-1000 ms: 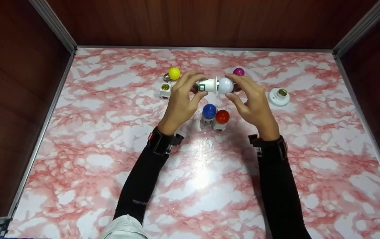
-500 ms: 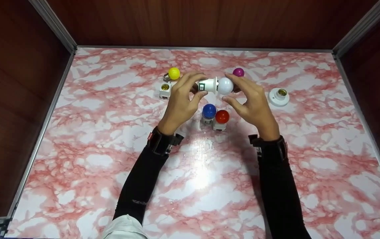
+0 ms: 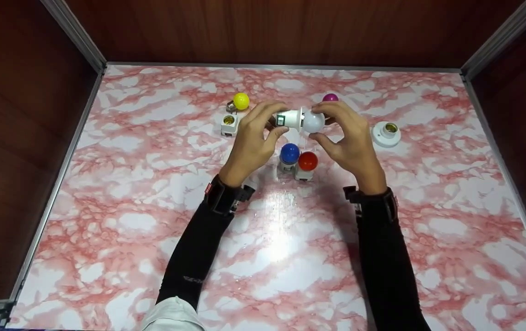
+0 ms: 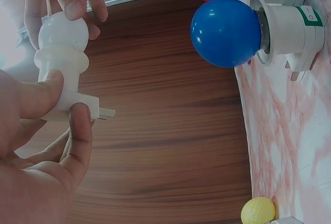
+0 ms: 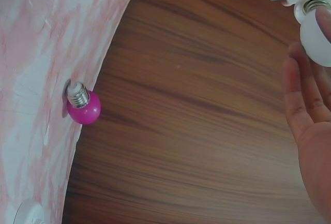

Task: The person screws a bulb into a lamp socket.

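Observation:
In the head view, my left hand grips a white lamp socket with a green-edged label, thumb below and fingers above. Two flat plug prongs jut from the socket's side in the left wrist view. At its mouth sits a white light bulb, lying in line with the socket. Some of the bulb's metal thread shows in the right wrist view. My right hand holds the bulb's globe between thumb and fingers. Both objects are held up above the table.
Blue and red bulbs stand in sockets just nearer. A yellow bulb lies behind an unfilled square socket at left. Behind my right hand lies a magenta bulb; a round socket sits right.
The right thumb has slid leftward along the underside of the bulb, and the fingers have shifted their hold on it. The socket and bulb have moved very slightly right.

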`<move>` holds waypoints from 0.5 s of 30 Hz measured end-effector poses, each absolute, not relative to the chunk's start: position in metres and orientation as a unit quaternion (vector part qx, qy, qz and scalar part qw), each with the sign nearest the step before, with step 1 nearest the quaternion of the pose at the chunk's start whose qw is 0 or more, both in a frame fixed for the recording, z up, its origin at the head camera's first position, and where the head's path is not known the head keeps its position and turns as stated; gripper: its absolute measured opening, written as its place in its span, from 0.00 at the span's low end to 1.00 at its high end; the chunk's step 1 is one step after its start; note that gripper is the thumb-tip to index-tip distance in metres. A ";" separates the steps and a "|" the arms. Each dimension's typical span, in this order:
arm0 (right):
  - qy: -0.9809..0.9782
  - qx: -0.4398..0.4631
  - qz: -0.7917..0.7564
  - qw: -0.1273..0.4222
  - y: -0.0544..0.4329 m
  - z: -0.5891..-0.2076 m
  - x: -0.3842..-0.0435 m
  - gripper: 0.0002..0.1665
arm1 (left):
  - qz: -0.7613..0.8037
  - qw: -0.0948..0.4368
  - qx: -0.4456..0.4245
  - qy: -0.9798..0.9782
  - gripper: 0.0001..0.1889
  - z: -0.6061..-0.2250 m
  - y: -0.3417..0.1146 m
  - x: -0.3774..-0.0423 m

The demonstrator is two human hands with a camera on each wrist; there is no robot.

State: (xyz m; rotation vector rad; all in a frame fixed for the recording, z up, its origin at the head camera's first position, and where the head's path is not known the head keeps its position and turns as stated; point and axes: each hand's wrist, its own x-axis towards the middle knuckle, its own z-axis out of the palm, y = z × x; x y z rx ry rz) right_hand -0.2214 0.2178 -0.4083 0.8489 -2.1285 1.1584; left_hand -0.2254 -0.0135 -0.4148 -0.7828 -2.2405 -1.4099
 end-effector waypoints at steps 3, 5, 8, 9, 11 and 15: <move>-0.799 0.314 0.430 0.279 0.218 -0.409 -0.222 0.25 | -0.503 0.186 -0.277 -0.797 0.19 -0.415 -0.014 -0.225; -0.800 0.313 0.431 0.277 0.218 -0.409 -0.222 0.25 | -0.503 0.185 -0.277 -0.797 0.20 -0.414 -0.013 -0.225; -0.800 0.312 0.434 0.275 0.218 -0.409 -0.221 0.25 | -0.505 0.184 -0.277 -0.797 0.20 -0.414 -0.014 -0.225; -0.800 0.311 0.434 0.274 0.218 -0.409 -0.221 0.25 | -0.505 0.184 -0.277 -0.796 0.20 -0.414 -0.014 -0.225; -0.800 0.310 0.436 0.272 0.218 -0.409 -0.221 0.26 | -0.506 0.184 -0.278 -0.795 0.20 -0.415 -0.014 -0.226; -0.801 0.309 0.438 0.266 0.218 -0.408 -0.220 0.27 | -0.505 0.189 -0.277 -0.796 0.20 -0.415 -0.014 -0.226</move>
